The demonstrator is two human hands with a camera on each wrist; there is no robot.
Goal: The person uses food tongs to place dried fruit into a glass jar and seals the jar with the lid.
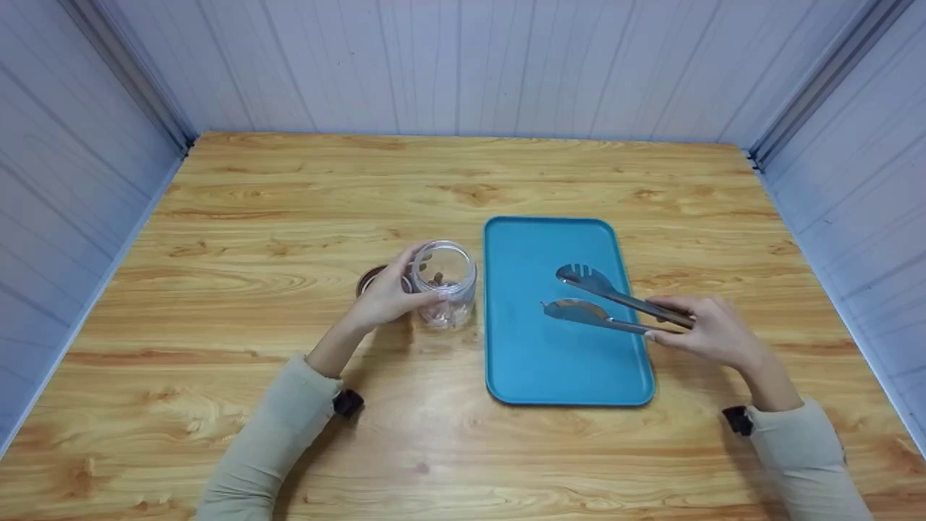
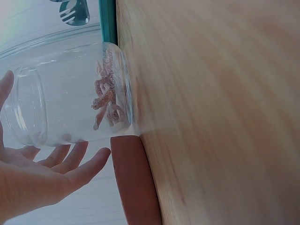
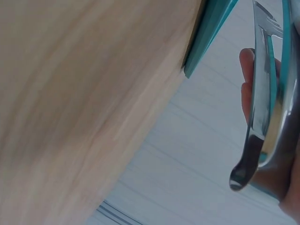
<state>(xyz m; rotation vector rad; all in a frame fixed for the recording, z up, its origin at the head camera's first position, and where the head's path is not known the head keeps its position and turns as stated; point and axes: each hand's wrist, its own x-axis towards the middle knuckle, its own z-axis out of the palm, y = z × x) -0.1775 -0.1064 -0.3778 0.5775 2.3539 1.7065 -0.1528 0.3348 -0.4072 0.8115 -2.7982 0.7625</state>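
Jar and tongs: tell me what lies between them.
In the head view, only the tray's bare left part lies between the jar and the tongs.

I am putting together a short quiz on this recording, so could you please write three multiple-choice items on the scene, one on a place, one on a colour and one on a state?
1. Where does the jar stand?
A. on the tray
B. on the table, at the tray's left side
C. at the far wall

2. What colour is the tray?
A. red
B. white
C. teal blue

3. How are the tongs held?
A. open, tips apart over the tray
B. squeezed shut on a piece of food
C. lying untouched on the table

Answers:
1 B: the head view shows the jar on the wood beside the tray, with the left hand at it.
2 C: its surface is teal blue.
3 A: the right hand grips the handles and the two tips are spread, holding nothing.
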